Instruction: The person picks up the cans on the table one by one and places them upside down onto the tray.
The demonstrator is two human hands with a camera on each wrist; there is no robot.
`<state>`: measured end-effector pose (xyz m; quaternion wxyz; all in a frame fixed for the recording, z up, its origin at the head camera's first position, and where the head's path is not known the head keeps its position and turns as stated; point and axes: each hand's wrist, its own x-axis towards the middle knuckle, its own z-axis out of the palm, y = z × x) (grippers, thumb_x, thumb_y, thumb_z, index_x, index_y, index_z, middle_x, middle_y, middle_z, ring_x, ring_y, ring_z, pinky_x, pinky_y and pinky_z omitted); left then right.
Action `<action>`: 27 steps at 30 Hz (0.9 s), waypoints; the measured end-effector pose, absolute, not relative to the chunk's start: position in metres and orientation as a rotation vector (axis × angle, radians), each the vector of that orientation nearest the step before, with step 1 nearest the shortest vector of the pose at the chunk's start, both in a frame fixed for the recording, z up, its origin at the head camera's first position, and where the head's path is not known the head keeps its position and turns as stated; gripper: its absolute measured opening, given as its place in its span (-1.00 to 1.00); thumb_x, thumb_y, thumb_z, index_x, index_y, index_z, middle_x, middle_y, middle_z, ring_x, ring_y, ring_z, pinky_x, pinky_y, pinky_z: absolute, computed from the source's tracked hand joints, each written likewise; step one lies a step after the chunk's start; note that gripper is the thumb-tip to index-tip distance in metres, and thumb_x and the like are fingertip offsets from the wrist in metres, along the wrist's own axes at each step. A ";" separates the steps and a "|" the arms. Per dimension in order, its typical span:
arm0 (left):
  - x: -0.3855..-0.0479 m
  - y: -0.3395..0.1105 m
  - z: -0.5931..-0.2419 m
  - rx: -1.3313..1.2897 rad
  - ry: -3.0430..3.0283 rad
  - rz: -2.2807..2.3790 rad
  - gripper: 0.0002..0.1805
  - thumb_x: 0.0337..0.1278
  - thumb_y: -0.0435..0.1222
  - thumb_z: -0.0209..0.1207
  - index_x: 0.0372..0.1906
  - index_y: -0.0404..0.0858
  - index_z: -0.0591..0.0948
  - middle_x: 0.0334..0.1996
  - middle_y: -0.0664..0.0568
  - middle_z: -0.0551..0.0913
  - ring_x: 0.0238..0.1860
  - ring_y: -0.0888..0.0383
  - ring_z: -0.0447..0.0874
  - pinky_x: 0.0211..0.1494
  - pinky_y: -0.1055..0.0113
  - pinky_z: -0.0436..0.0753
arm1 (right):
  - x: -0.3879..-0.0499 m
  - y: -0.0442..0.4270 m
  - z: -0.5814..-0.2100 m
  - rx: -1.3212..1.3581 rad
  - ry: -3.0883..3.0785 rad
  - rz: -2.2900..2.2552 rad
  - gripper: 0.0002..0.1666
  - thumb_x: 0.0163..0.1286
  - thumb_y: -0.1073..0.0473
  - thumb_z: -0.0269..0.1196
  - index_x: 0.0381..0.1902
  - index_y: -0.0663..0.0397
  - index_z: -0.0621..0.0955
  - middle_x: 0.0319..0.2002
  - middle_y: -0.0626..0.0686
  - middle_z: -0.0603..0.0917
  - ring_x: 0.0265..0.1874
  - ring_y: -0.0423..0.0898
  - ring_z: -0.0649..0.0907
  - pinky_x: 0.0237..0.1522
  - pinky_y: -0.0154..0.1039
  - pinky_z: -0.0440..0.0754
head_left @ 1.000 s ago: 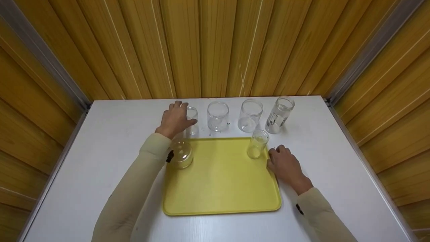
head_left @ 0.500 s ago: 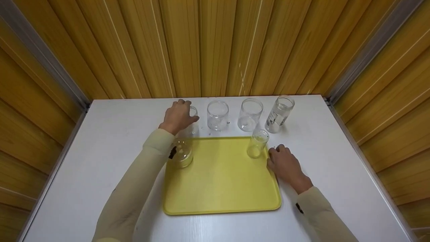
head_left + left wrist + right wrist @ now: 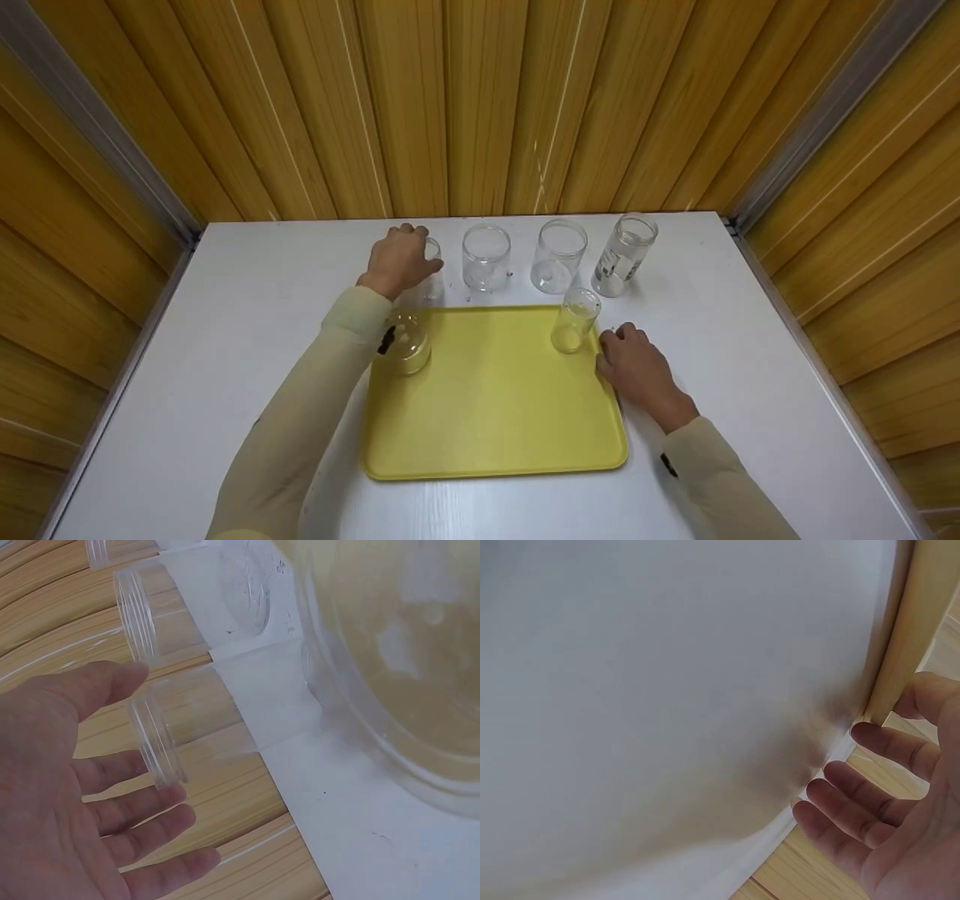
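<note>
In the head view my left hand (image 3: 397, 261) is at a small clear jar (image 3: 433, 270) behind the tray, partly hiding it. The left wrist view shows the thumb and spread, fairly straight fingers around the threaded mouth of this jar (image 3: 202, 716). My right hand (image 3: 637, 367) holds the right rim of the yellow tray (image 3: 495, 405), thumb and index finger at its edge (image 3: 904, 637) in the right wrist view. On the tray stand a clear jar (image 3: 411, 349), partly behind the left sleeve, and a slim clear jar (image 3: 576, 322) near the right hand.
Two wide clear jars (image 3: 486, 259) (image 3: 559, 259) and a tall printed jar (image 3: 624, 255) stand in a row behind the tray on the white table (image 3: 735, 337). Wood-patterned walls (image 3: 480, 105) close off the back and both sides.
My left hand has shifted slightly right, covering more of the small jar, and then stayed nearly still. My right hand, the tray and the jars have not visibly moved.
</note>
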<state>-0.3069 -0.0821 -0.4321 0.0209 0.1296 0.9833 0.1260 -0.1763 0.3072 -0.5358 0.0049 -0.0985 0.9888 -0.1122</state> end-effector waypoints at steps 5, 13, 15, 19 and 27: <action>-0.308 -0.082 -0.433 0.405 3.060 0.391 -0.33 0.40 -0.05 0.34 0.38 -0.46 0.55 0.23 -0.36 0.61 0.22 -0.26 0.61 0.13 -0.12 0.71 | -0.177 0.307 -0.535 -0.301 3.093 -0.341 -0.65 0.53 0.13 0.22 0.09 0.30 0.64 -0.01 0.33 0.55 -0.07 0.28 0.60 -0.18 0.25 0.67; -0.310 -0.082 -0.435 0.415 3.067 0.419 -0.37 0.40 -0.10 0.35 0.33 -0.49 0.57 0.17 -0.36 0.63 0.17 -0.25 0.65 0.14 -0.09 0.71 | -0.178 0.306 -0.534 -0.273 3.090 -0.356 -0.63 0.53 0.12 0.22 0.11 0.29 0.65 0.00 0.32 0.56 -0.07 0.27 0.61 -0.16 0.24 0.67; -0.310 -0.082 -0.436 0.427 3.065 0.447 -0.38 0.40 -0.13 0.35 0.32 -0.50 0.57 0.17 -0.37 0.63 0.17 -0.24 0.66 0.16 -0.08 0.70 | -0.177 0.306 -0.534 -0.268 3.086 -0.356 -0.63 0.53 0.12 0.22 0.12 0.29 0.64 0.00 0.31 0.56 -0.08 0.26 0.60 -0.17 0.24 0.67; -0.310 -0.082 -0.437 0.434 3.043 0.509 -0.39 0.40 -0.19 0.34 0.34 -0.52 0.55 0.20 -0.39 0.62 0.19 -0.24 0.66 0.21 -0.04 0.68 | -0.176 0.306 -0.535 -0.277 3.089 -0.353 -0.63 0.53 0.12 0.24 0.12 0.30 0.64 -0.01 0.31 0.55 -0.08 0.26 0.60 -0.19 0.23 0.67; -0.311 -0.081 -0.436 0.449 3.027 0.555 -0.38 0.39 -0.27 0.33 0.43 -0.47 0.50 0.25 -0.40 0.59 0.20 -0.22 0.66 0.27 0.00 0.65 | -0.175 0.306 -0.535 -0.316 3.116 -0.346 -0.65 0.52 0.14 0.26 0.09 0.30 0.65 -0.02 0.32 0.57 -0.08 0.26 0.61 -0.19 0.23 0.68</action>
